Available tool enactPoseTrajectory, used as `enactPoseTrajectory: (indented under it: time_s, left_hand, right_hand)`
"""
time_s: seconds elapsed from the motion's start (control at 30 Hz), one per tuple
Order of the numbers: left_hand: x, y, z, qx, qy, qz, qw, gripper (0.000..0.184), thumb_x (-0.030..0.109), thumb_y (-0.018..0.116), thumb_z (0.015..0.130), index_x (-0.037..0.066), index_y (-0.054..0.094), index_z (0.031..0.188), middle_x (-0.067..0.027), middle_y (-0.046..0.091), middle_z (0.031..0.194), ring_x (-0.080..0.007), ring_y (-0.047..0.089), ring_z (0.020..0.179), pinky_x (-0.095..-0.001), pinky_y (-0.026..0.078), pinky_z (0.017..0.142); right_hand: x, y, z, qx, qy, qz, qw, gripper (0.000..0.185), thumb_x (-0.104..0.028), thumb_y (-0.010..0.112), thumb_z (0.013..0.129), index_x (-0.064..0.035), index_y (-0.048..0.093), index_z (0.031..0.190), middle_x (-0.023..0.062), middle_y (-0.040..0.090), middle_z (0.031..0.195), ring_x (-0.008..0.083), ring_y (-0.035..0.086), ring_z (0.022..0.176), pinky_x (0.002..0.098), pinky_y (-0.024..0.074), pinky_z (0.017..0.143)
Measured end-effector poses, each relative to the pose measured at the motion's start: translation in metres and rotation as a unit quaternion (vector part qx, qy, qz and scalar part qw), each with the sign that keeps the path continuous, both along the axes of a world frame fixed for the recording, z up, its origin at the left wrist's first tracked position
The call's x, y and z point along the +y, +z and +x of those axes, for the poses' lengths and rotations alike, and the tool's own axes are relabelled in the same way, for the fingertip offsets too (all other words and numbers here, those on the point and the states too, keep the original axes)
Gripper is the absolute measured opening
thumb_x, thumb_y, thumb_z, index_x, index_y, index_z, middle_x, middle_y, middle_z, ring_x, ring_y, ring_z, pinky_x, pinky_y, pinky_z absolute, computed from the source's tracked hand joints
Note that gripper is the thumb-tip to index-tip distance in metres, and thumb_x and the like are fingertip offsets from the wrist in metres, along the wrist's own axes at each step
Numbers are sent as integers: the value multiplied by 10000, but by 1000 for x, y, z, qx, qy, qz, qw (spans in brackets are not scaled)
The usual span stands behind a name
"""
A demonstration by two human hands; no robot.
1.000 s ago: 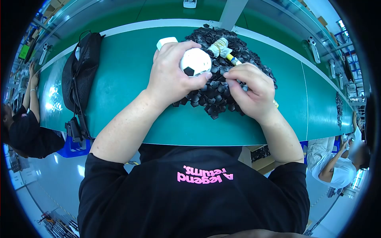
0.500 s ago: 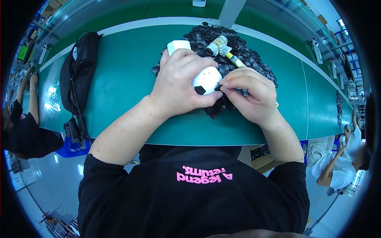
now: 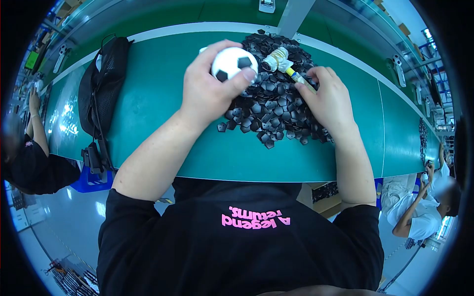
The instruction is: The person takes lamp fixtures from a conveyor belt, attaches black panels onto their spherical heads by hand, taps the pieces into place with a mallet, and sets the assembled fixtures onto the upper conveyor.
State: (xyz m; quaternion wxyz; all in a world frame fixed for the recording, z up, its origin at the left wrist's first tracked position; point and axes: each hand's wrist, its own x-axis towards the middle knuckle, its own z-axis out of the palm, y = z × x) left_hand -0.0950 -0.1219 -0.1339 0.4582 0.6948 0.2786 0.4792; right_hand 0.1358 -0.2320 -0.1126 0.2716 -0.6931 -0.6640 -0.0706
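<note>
My left hand (image 3: pixel 205 89) is closed around a small white ball (image 3: pixel 229 61) with black pentagon patches, held above the table with its thumb on the lower right side. At the right, my right hand (image 3: pixel 331 96) has its thumb and fingers on either side of the yellow handle of a hammer (image 3: pixel 276 60), whose head is wrapped in pale material. The hammer lies over a heap of black pentagon pieces (image 3: pixel 276 111). Behind my left hand, only a sliver of a white object (image 3: pixel 203 50) shows.
On the left of the green table (image 3: pixel 158 98) lies a black mesh bag (image 3: pixel 106 84) with a cord. A metal post (image 3: pixel 295 17) rises at the far edge. Other people sit at the far left (image 3: pixel 37 163) and far right (image 3: pixel 419 207).
My left hand has lifted the ball up and left, turning it so two black patches face me. My right hand has left the ball and moved to the hammer handle.
</note>
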Motion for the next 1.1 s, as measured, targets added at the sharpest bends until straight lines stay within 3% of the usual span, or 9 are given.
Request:
enactPoseTrajectory:
  time_s: [0.07, 0.23, 0.33, 0.5, 0.6, 0.7, 0.8, 1.03, 1.1]
  left_hand:
    - [6, 2, -1, -7, 4, -19, 1000, 536, 297, 876, 751, 35, 653, 1162, -106, 686, 1033, -181, 665, 935, -323, 566, 807]
    - [8, 2, 1, -10, 15, -62, 998, 586, 270, 901, 740, 28, 629, 1199, -95, 682, 1050, -155, 664, 928, -297, 572, 818]
    - [10, 0, 2, 9, 21, -53, 998, 602, 260, 912, 722, 29, 628, 1200, -95, 678, 1052, -160, 665, 931, -298, 573, 824]
    - [12, -4, 2, 57, 43, -22, 997, 602, 246, 919, 700, 31, 641, 1189, -103, 669, 1069, -177, 668, 943, -308, 571, 835]
    - [11, -2, 2, 69, 43, -14, 997, 596, 241, 919, 694, 34, 650, 1184, -109, 665, 1079, -189, 668, 952, -315, 566, 849]
    - [3, 1, 2, 70, 27, -17, 997, 589, 241, 919, 689, 36, 660, 1177, -117, 662, 1088, -202, 668, 959, -325, 560, 862]
    - [6, -2, 2, 97, 8, 74, 992, 580, 247, 917, 692, 42, 669, 1175, -116, 663, 1082, -210, 668, 968, -333, 554, 872]
    - [4, -5, 0, 69, 3, 13, 998, 586, 284, 907, 712, 42, 666, 1188, -119, 670, 1062, -210, 670, 969, -329, 554, 861]
    - [5, -4, 1, 70, 1, 10, 998, 583, 296, 901, 721, 41, 665, 1189, -119, 671, 1057, -210, 670, 969, -328, 554, 860]
  right_hand:
    - [0, -8, 8, 2, -85, -153, 985, 238, -232, 718, 905, -7, 657, 953, 143, 674, 862, 318, 660, 787, 408, 530, 724]
    - [-1, -16, 10, -55, -53, -96, 992, 260, -265, 655, 961, -5, 658, 974, 153, 671, 859, 333, 661, 766, 415, 522, 696]
    - [-7, -3, 1, -13, -5, 11, 1000, 253, -253, 610, 996, -8, 662, 961, 155, 659, 811, 338, 647, 691, 405, 512, 635]
    - [-38, 27, -20, 47, 83, 18, 995, 207, -221, 639, 972, -26, 640, 902, 167, 650, 777, 359, 651, 650, 431, 509, 568]
    - [-47, 27, -23, 153, 145, 118, 970, 230, -245, 624, 990, -32, 634, 903, 146, 625, 724, 344, 638, 615, 412, 492, 543]
    - [-37, 19, -30, 104, 139, 43, 984, 251, -261, 609, 1003, -34, 633, 898, 137, 612, 701, 343, 633, 605, 408, 490, 541]
    - [-36, 12, -26, 98, 121, 13, 988, 260, -266, 600, 1010, -36, 633, 892, 134, 606, 688, 344, 630, 600, 408, 489, 539]
    - [-29, 11, -18, 146, 80, -4, 986, 263, -277, 632, 986, -34, 631, 886, 160, 622, 713, 359, 641, 633, 442, 492, 559]
    - [-19, 4, -9, 74, 11, -34, 997, 271, -282, 631, 991, -26, 640, 904, 154, 631, 747, 356, 628, 670, 420, 493, 608]
